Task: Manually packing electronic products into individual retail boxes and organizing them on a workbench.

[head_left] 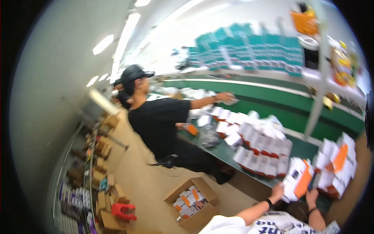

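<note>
A: Leftmost lot?
B: Brown cartons [102, 150], several, racked. Below, one red item [124, 211], kind uncertain.

A: Next?
B: Co-worker [159, 117], black top and cap, one arm out over the green surface [304, 149]. Beside the legs, on the floor, one open carton [207, 190] with white-and-orange boxes inside.

A: On the surface?
B: One clear bag [209, 135], crumpled; then white cases [261, 156], in close rows, orange-red at the base.

A: Hands?
B: Left hand [277, 190]: pinching the left edge of the box, near its lower corner. Right hand [311, 197]: at the lower right edge; whether it grips or only rests there, cannot tell.

A: The box itself?
B: Box [297, 180], white with an orange panel, one, tilted between the hands at the near edge of the surface. Contents unseen.

A: Handling?
B: Presumably light card, fairly stiff, faces likely smooth enough to slide. Corners would dent under a hard squeeze. Best hold: both long sides, flat fingers, clear of the broad face, which may give.

A: Rightmost?
B: Stacked packs [343, 168], white and orange, leaning together just beyond the right hand.
</note>
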Available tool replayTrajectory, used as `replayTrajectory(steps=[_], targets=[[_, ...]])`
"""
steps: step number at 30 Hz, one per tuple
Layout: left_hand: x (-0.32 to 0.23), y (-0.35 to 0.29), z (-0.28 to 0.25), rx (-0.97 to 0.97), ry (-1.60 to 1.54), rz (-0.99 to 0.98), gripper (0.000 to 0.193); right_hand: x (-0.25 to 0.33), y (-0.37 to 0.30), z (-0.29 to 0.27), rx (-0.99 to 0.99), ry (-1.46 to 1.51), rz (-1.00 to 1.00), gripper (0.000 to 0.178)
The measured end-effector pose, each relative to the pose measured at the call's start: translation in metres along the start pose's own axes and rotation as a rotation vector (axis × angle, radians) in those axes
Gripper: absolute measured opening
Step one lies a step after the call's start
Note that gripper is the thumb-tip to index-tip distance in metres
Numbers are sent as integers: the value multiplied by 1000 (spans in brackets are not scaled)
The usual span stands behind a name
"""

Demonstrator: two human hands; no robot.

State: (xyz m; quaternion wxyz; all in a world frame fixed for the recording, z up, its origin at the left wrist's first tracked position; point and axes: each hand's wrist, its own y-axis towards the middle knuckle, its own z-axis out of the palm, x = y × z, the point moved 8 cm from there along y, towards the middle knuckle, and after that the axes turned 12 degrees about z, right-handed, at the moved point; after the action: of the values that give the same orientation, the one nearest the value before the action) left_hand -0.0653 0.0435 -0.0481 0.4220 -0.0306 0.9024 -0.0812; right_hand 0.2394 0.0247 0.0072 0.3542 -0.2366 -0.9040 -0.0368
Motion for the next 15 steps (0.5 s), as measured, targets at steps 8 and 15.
replayTrajectory(steps=[8, 15], targets=[[-94, -30, -85, 220, -729, -13, 18, 143, -18, -88, 239, 266, 189, 65], [-141, -55, -140, 198, -617, 227, 13, 256, -39, -164, -45, 422, -211, 71]])
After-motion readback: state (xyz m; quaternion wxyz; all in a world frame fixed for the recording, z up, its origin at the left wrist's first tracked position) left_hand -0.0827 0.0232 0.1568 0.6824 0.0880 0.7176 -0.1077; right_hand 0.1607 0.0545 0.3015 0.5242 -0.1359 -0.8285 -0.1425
